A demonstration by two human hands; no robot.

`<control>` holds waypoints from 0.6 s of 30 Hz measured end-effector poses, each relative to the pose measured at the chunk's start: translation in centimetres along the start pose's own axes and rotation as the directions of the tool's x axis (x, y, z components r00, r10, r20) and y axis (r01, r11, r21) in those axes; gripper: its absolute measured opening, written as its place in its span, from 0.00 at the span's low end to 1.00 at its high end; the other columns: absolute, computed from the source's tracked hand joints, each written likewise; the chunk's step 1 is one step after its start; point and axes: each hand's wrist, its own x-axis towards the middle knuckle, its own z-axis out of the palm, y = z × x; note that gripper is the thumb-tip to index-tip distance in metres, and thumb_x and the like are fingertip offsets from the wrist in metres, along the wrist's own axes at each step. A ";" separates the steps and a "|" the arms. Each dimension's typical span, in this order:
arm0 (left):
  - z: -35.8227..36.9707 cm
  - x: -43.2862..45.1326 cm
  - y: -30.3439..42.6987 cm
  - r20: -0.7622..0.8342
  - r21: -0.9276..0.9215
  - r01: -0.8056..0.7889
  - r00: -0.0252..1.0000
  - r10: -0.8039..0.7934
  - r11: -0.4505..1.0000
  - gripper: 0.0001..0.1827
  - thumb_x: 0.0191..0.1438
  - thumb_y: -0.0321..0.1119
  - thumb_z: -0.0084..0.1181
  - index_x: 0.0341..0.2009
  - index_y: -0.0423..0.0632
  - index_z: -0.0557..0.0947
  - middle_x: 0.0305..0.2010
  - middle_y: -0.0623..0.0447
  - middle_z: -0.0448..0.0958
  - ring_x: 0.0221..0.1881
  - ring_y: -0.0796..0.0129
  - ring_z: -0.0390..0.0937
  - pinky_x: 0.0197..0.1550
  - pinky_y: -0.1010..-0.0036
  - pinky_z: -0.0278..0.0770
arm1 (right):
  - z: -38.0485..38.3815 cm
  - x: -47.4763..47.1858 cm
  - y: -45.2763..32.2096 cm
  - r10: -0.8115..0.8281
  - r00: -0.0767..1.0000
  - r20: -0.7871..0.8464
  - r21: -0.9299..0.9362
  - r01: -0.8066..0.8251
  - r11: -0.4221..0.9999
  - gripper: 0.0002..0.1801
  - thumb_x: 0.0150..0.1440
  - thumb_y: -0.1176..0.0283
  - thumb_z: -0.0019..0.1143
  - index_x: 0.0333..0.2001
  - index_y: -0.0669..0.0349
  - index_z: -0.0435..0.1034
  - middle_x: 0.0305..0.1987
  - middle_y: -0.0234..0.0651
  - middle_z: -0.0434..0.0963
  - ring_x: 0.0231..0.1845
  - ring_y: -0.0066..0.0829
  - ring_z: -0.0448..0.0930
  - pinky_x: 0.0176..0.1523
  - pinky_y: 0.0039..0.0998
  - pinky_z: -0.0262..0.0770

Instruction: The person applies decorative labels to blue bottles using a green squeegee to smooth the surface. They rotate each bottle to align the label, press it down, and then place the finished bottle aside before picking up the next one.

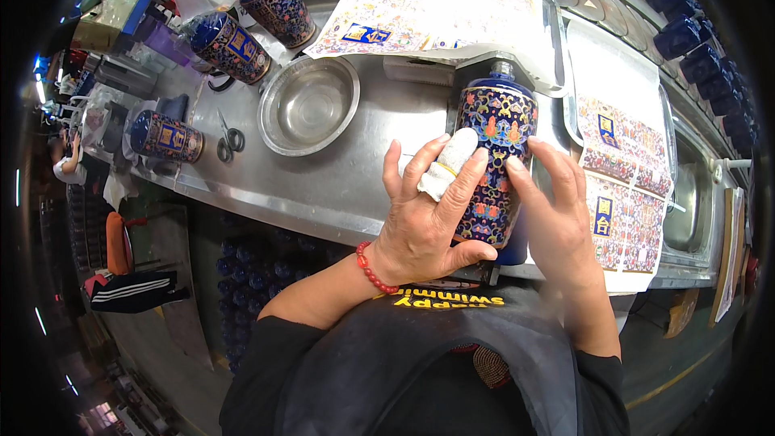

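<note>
A dark blue bottle point(497, 110), covered in a colourful floral pattern, lies before me with its neck pointing away. My left hand point(418, 218) touches its left side with fingers spread; one finger wears a white wrapping point(448, 166) bound by a yellow band. On the bottle's right side, the fingertips of my right hand point(560, 218) rest near the upper body, fingers apart. Neither hand is closed around the bottle. To the right, a printed transfer sheet point(629, 194) with the same floral design lies partly over a metal tray point(668, 127).
A steel basin point(310, 106) and black-handled scissors point(230, 144) sit on the metal bench point(290, 194). Patterned bottles point(278, 6) stand at the left. Another printed sheet point(424, 9) covers the back. At right is a sink point(690, 194); plain blue bottles point(678, 36) line the far side.
</note>
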 end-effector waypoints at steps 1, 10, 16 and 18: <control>-0.1 0.1 -0.1 -0.008 -0.017 0.008 1.000 -0.008 1.000 0.53 0.58 0.77 0.36 0.68 0.41 0.70 0.66 0.40 0.70 0.69 0.45 0.57 0.71 0.38 0.32 | 0.1 -0.1 0.1 0.012 1.000 0.009 -0.001 -0.012 1.000 0.32 0.46 0.82 0.60 0.59 0.54 0.76 0.67 0.46 0.69 0.62 0.51 0.70 0.64 0.46 0.70; -0.1 1.0 1.3 0.023 0.092 -0.039 0.999 0.037 0.995 0.52 0.57 0.78 0.35 0.70 0.48 0.69 0.67 0.46 0.69 0.71 0.47 0.56 0.71 0.34 0.29 | 0.6 -0.8 1.2 -0.005 1.000 -0.012 -0.004 0.005 1.000 0.33 0.46 0.88 0.59 0.60 0.64 0.72 0.63 0.49 0.72 0.59 0.51 0.74 0.62 0.45 0.72; -0.2 0.4 1.6 0.037 0.077 -0.141 0.990 0.139 0.987 0.46 0.62 0.74 0.34 0.68 0.51 0.73 0.60 0.49 0.78 0.71 0.52 0.58 0.73 0.37 0.27 | -0.4 2.1 2.0 -0.037 0.974 -0.222 0.162 0.074 0.984 0.26 0.47 0.89 0.61 0.52 0.67 0.71 0.51 0.50 0.77 0.48 0.50 0.79 0.53 0.43 0.76; -0.6 -0.7 0.9 -0.026 -0.021 -0.139 0.990 0.139 0.990 0.43 0.65 0.71 0.33 0.65 0.48 0.75 0.59 0.50 0.79 0.69 0.56 0.62 0.74 0.42 0.30 | -1.7 3.0 1.2 -0.101 0.986 -0.130 0.027 0.105 0.994 0.26 0.44 0.86 0.63 0.50 0.64 0.73 0.41 0.43 0.76 0.39 0.43 0.77 0.46 0.41 0.73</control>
